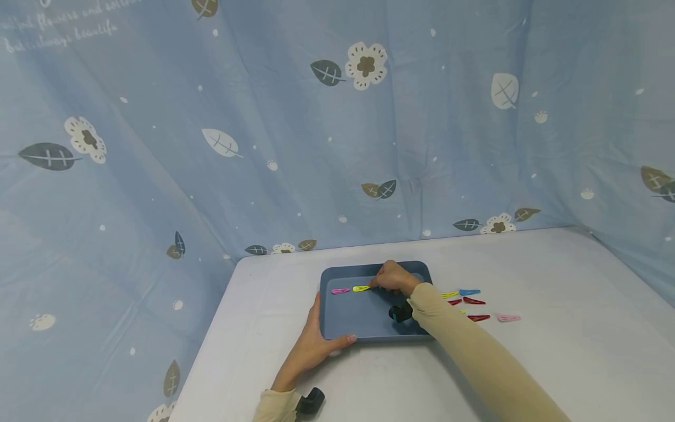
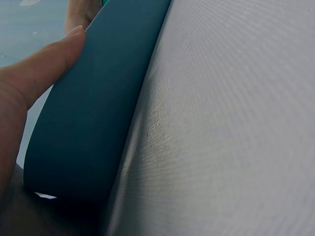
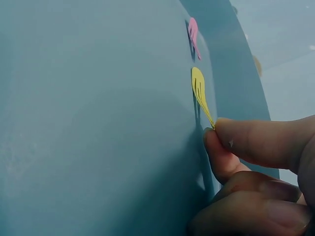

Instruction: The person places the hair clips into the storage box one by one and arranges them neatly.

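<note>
At the back of a blue-grey tray (image 1: 348,322), my right hand (image 1: 392,277) pinches the narrow tip of a yellow snap hair clip (image 3: 199,86) between thumb and forefinger. Beside it in the tray lies a pink hair clip (image 3: 193,33), just left of the yellow one in the head view. My left hand (image 1: 311,343) rests against the tray's near left corner. Its thumb (image 2: 66,51) lies straight along the front rim, while the other fingers extend along the left side.
Right of the tray, several hair clips are spread on the white table (image 1: 575,351): a blue clip (image 1: 469,292), dark red clips (image 1: 479,318), yellow ones and a light pink clip (image 1: 508,317). My right forearm partly covers them. A patterned blue curtain (image 1: 295,176) hangs behind.
</note>
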A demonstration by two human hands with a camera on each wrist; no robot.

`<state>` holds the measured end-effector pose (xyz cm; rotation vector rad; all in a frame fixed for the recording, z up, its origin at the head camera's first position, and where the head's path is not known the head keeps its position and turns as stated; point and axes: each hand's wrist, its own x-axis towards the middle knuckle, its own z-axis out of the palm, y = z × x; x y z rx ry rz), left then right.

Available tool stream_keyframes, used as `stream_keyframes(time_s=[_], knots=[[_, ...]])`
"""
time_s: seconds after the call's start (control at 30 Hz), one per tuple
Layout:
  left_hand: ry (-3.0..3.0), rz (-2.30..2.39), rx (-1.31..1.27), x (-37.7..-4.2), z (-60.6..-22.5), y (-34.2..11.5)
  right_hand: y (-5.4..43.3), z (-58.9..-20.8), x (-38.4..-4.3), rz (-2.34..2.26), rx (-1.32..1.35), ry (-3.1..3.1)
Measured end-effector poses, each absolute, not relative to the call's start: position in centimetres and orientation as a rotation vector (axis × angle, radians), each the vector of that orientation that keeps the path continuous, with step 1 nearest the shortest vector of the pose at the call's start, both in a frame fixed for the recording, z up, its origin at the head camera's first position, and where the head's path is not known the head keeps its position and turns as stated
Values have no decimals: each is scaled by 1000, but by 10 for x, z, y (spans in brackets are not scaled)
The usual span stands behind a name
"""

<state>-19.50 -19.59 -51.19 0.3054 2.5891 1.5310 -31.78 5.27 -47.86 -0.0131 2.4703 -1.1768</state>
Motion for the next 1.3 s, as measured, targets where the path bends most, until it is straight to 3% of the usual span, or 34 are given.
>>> stream_keyframes(time_s=[0.47,1.03,1.3], knots=[[2589,1523,298,-196,-513,-195,63,-474,-314,-1235,4,2483],[2591,1540,259,-194,-511,-196,116,-407,-283,-1390,-325,2569],[2612,1522,253,-193,-512,-195,154,-398,-261,-1391,-415,2747]])
